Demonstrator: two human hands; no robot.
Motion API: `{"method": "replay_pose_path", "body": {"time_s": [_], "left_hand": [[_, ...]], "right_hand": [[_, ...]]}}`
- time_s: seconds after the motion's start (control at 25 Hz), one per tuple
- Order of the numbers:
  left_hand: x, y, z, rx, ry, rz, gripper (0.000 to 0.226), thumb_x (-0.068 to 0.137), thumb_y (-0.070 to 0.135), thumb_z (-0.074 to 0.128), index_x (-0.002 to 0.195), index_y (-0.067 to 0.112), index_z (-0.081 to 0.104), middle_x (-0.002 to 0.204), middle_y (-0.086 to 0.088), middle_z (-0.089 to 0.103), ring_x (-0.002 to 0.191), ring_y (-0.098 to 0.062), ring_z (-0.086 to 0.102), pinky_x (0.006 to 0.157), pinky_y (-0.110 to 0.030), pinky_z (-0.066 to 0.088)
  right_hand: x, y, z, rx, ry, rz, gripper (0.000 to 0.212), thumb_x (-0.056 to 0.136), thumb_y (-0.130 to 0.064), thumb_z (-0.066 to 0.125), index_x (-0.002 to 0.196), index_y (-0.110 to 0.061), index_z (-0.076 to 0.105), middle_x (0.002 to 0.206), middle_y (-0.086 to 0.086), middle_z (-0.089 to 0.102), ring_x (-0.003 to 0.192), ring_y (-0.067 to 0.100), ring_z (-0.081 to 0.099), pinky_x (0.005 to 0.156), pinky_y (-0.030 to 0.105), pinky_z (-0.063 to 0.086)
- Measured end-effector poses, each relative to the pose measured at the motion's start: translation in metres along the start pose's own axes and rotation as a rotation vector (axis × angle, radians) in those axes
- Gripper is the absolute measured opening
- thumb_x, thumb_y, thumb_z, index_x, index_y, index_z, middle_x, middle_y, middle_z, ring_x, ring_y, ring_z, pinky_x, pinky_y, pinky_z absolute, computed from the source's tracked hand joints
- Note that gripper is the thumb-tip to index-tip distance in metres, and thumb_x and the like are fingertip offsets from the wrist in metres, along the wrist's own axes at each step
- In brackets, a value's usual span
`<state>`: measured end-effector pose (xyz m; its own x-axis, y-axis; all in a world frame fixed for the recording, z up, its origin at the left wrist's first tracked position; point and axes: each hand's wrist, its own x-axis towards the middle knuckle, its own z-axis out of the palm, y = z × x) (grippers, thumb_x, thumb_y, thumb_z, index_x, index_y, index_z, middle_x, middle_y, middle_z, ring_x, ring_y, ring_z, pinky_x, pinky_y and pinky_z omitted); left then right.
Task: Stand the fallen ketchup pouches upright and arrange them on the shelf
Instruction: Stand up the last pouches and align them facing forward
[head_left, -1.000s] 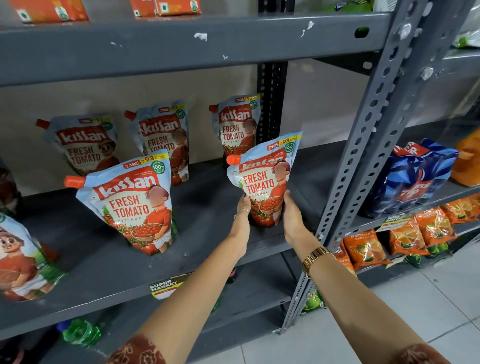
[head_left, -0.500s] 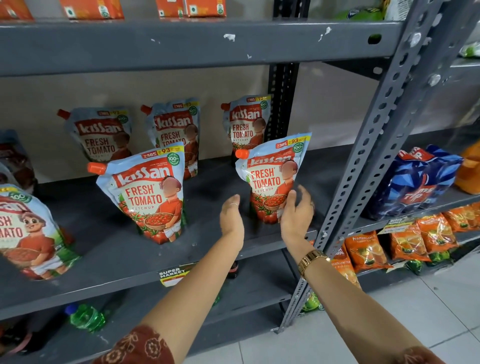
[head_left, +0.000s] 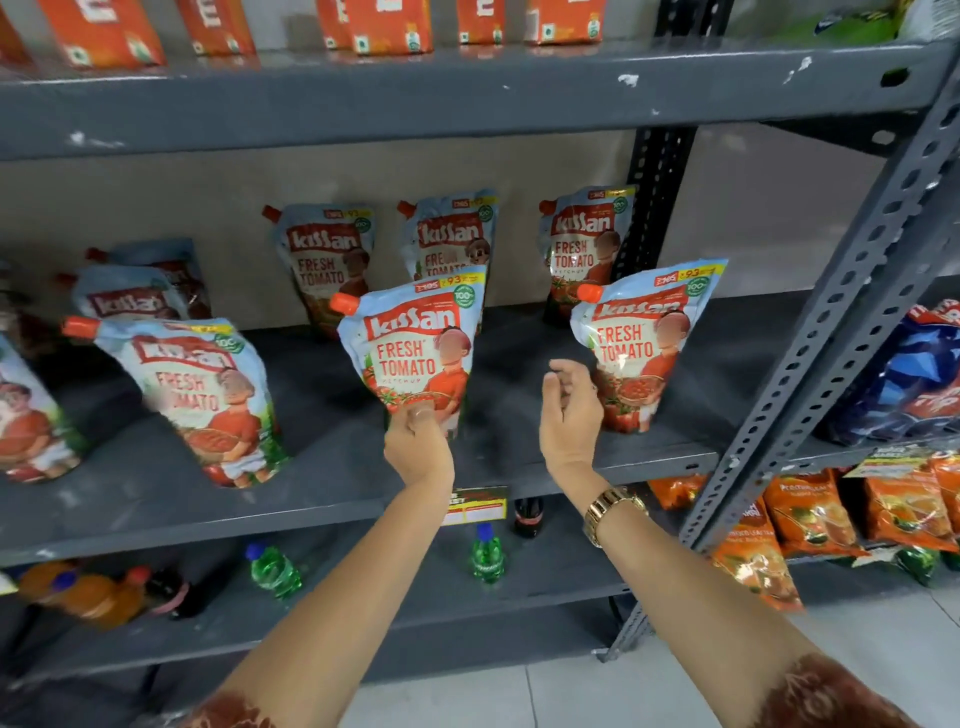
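Note:
Several blue-and-red ketchup pouches with orange spouts stand on the grey shelf (head_left: 291, 499). My left hand (head_left: 418, 441) grips the bottom of the middle front pouch (head_left: 415, 353), which is upright. My right hand (head_left: 569, 415) hovers with loosely curled fingers and holds nothing, just left of the right front pouch (head_left: 644, 343), which stands on its own near the shelf's front edge. Another front pouch (head_left: 197, 395) leans to the left. Three pouches (head_left: 327, 260) (head_left: 452, 228) (head_left: 587, 244) stand against the back wall. More pouches (head_left: 130, 296) sit blurred at the far left.
A perforated grey upright (head_left: 831, 353) bounds the shelf on the right, with blue (head_left: 914, 374) and orange snack bags (head_left: 810, 514) beyond it. Orange cartons (head_left: 389, 26) line the shelf above. Bottles (head_left: 485, 556) stand on the shelf below. A price label (head_left: 475, 504) hangs on the front edge.
Both hands let go of the right front pouch, which stays standing. My left hand moved left and took hold of the middle front pouch's base. The view shifted left.

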<state>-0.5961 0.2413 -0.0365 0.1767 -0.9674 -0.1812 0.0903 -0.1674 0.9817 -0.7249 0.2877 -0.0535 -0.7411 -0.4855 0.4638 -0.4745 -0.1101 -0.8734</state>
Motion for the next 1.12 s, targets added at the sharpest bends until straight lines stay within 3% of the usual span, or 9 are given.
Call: {"method": "replay_pose_path", "body": {"time_s": [0.12,0.28,0.36,0.44,0.56,0.8,1.0,1.12], "left_hand": [[0.024,0.009,-0.027,0.047,-0.024,-0.007,0.018,0.085,0.015,0.048,0.103,0.01,0.052,0.106,-0.015,0.061,0.103,-0.032,0.059,0.092,-0.048,0.049],[0.049,0.016,-0.048,0.075,-0.131,-0.156,0.043,0.089,0.03,0.051,0.127,0.014,0.039,0.124,-0.01,0.045,0.109,-0.026,0.051,0.095,-0.044,0.046],[0.06,0.017,-0.051,0.079,-0.194,-0.21,0.049,0.09,0.035,0.047,0.136,0.021,0.033,0.14,-0.009,0.037,0.124,-0.027,0.042,0.105,-0.047,0.038],[0.066,0.016,-0.051,0.067,-0.286,-0.256,0.051,0.092,0.038,0.041,0.14,0.025,0.029,0.15,-0.004,0.031,0.135,-0.025,0.031,0.113,-0.047,0.026],[0.068,0.009,-0.048,0.058,-0.434,-0.302,0.051,0.093,0.043,0.036,0.14,0.025,0.031,0.152,0.0,0.03,0.139,-0.02,0.025,0.113,-0.041,0.019],[0.072,0.001,-0.038,0.195,-0.573,-0.253,0.048,0.094,0.045,0.033,0.14,0.032,0.027,0.153,0.0,0.026,0.14,-0.02,0.022,0.113,-0.041,0.017],[0.057,0.0,-0.021,0.245,-0.627,-0.231,0.048,0.093,0.048,0.032,0.14,0.037,0.025,0.154,0.002,0.025,0.141,-0.021,0.02,0.114,-0.048,0.016],[0.048,-0.002,-0.012,0.273,-0.631,-0.21,0.048,0.093,0.048,0.032,0.139,0.039,0.025,0.154,0.002,0.023,0.143,-0.022,0.014,0.116,-0.052,0.012]], "right_hand": [[-0.007,-0.012,0.028,-0.031,-0.169,0.03,0.024,0.092,-0.017,0.046,0.112,-0.009,0.056,0.084,-0.007,0.056,0.078,-0.001,0.049,0.07,0.0,0.034],[-0.013,-0.02,0.056,-0.113,-0.273,0.101,0.03,0.095,-0.022,0.041,0.119,-0.008,0.052,0.108,0.009,0.061,0.095,0.009,0.048,0.077,0.011,0.031],[-0.014,-0.024,0.066,-0.13,-0.295,0.156,0.032,0.097,-0.026,0.036,0.115,-0.007,0.053,0.115,0.012,0.06,0.106,0.018,0.051,0.082,0.017,0.031],[-0.016,-0.025,0.073,-0.055,-0.376,0.281,0.039,0.098,-0.032,0.029,0.112,-0.008,0.057,0.118,0.013,0.061,0.11,0.023,0.052,0.086,0.022,0.033],[-0.022,-0.028,0.08,0.103,-0.485,0.547,0.054,0.096,-0.048,0.023,0.125,-0.013,0.052,0.132,0.011,0.055,0.122,0.024,0.049,0.098,0.028,0.035],[-0.019,-0.026,0.079,0.098,-0.433,0.64,0.056,0.094,-0.052,0.024,0.127,-0.014,0.049,0.135,0.01,0.052,0.124,0.024,0.047,0.101,0.031,0.034],[-0.009,-0.016,0.064,0.161,-0.324,0.641,0.053,0.095,-0.05,0.026,0.123,-0.014,0.054,0.131,0.011,0.056,0.104,0.014,0.049,0.092,0.027,0.035],[-0.005,-0.011,0.055,0.126,-0.304,0.633,0.054,0.094,-0.051,0.026,0.122,-0.015,0.055,0.13,0.011,0.057,0.112,0.02,0.051,0.096,0.03,0.036]]}}
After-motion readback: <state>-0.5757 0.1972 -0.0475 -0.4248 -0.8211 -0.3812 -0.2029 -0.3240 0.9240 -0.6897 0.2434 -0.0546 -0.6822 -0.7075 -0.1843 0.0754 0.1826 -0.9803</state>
